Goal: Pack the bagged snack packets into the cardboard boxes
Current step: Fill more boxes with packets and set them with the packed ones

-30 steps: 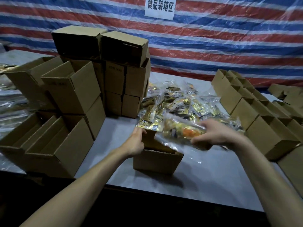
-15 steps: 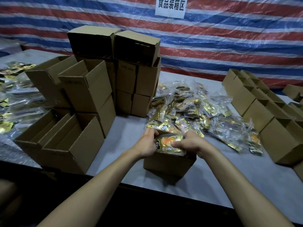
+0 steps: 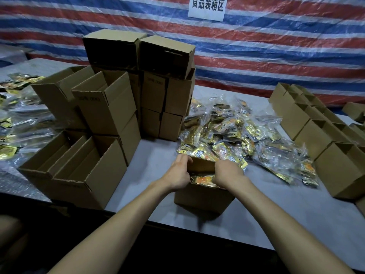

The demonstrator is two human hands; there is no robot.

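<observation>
A small open cardboard box (image 3: 203, 198) stands on the table near its front edge. A clear bag of orange and gold snack packets (image 3: 203, 178) lies inside it, mostly hidden by my hands. My left hand (image 3: 178, 173) is at the box's left rim, fingers curled toward the far flap. My right hand (image 3: 227, 174) curls over the bag at the box's right side; its fingertips are hidden. Just behind the box lies a heap of bagged snack packets (image 3: 237, 133).
Stacked empty cartons (image 3: 110, 107) rise at the left, with open ones (image 3: 79, 175) in front. A row of open boxes (image 3: 324, 135) lines the right side. More packets (image 3: 11, 123) lie at the far left. A striped tarp (image 3: 276, 46) hangs behind.
My right hand brought the bag from above the box down into it. Both hands have closed in over the box opening, and the bag has sunk lower inside.
</observation>
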